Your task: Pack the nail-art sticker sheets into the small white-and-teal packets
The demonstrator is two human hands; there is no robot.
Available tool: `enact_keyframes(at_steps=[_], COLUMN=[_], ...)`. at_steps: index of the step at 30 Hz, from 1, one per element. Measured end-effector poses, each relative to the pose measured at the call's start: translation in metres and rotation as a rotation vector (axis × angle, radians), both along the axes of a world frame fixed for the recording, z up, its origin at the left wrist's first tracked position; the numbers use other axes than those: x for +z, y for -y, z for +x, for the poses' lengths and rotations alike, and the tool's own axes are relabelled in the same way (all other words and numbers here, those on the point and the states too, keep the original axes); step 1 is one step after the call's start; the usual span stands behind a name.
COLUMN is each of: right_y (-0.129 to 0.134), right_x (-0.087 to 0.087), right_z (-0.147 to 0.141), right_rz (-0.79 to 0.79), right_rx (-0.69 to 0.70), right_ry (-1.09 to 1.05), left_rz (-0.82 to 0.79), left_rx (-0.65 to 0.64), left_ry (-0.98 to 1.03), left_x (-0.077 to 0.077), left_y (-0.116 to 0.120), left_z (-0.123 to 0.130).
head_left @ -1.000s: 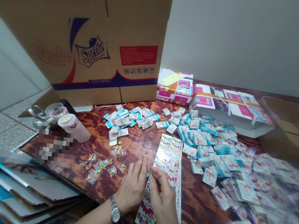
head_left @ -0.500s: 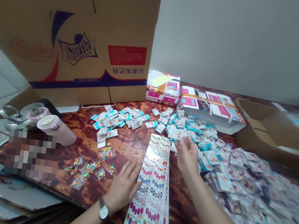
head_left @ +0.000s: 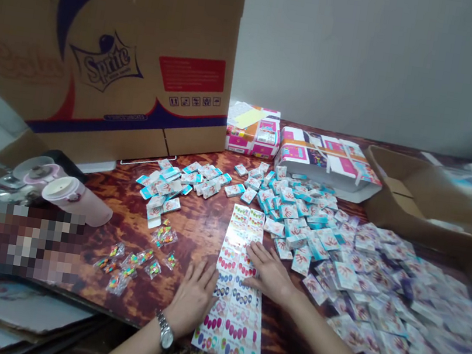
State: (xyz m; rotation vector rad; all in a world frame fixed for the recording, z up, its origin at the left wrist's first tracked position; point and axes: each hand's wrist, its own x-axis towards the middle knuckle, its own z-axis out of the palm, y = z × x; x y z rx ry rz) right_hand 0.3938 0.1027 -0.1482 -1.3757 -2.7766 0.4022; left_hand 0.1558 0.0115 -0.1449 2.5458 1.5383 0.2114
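While both hands lie flat and open, neither is really gripping anything: the left hand point(head_left: 191, 297) rests against the near half of the long printed sticker sheet point(head_left: 236, 325) at its left edge, and the right hand point(head_left: 270, 274) has its fingertips point(head_left: 251, 251) on the sheet's right side, farther up. The sheet's long axis runs away from the person, right between the hands (nice silver watch point(head_left: 165, 331) on that left wrist, btw).

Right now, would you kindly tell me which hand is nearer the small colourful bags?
Left hand: beside the bags. Right hand: farther, beyond the printed sheet.
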Motion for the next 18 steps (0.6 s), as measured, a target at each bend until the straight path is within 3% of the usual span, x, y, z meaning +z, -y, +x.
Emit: enact_keyframes(at_steps=[12,15,18], right_y=[0.015,0.016,0.013], right_x=[0.005,0.035,0.087], right_z=[-0.006,-0.007,-0.015], right_rz=[0.077,0.031,-0.088], right_rx=[-0.044,-0.046,0.027], right_ry=[-0.178,-0.274,-0.437], left_rz=[-0.064,-0.087,-0.094], left_rx=[0.029,0.010,0.010], left_ry=[0.079,0.244,0.462], left_x=[0.001,0.019,0.044], left_y=[0.000,-0.006,-0.018], left_z=[0.000,0.001,0.006])
